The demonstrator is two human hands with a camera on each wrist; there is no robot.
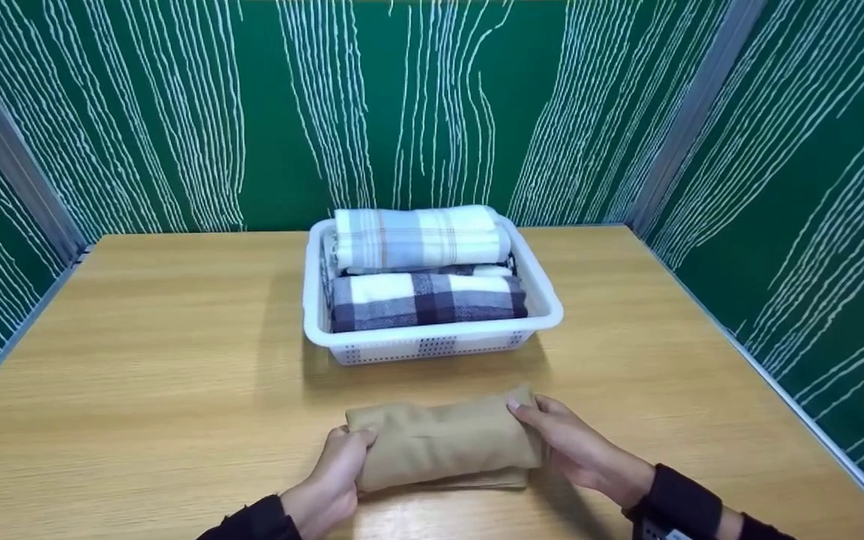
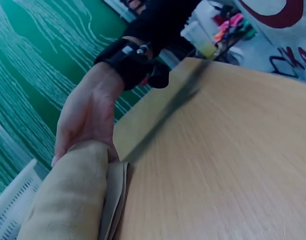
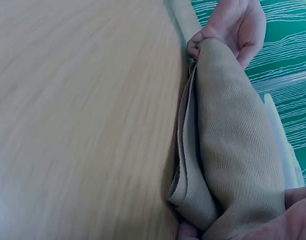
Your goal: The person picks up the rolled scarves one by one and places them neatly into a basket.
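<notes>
A tan cloth (image 1: 443, 442), folded into a thick roll with a loose flap along its near underside, is held between both hands just in front of the basket. My left hand (image 1: 336, 469) grips its left end, thumb on top and fingers behind. At the other end my right hand (image 1: 578, 442) pinches the roll, the thumb lying over its upper corner. In the right wrist view the flap's layered edge (image 3: 185, 165) hangs beside the rolled part, close over the table. The left wrist view shows the cloth (image 2: 68, 195) with the right hand (image 2: 88, 112) at its far end.
Behind the cloth stands a white plastic basket (image 1: 432, 350) with perforated sides. Inside lie a light blue and white plaid cloth (image 1: 417, 236) and a dark checked cloth (image 1: 432, 300), both folded. Green panels (image 1: 282, 112) with white streaks border the wooden table (image 1: 139, 360).
</notes>
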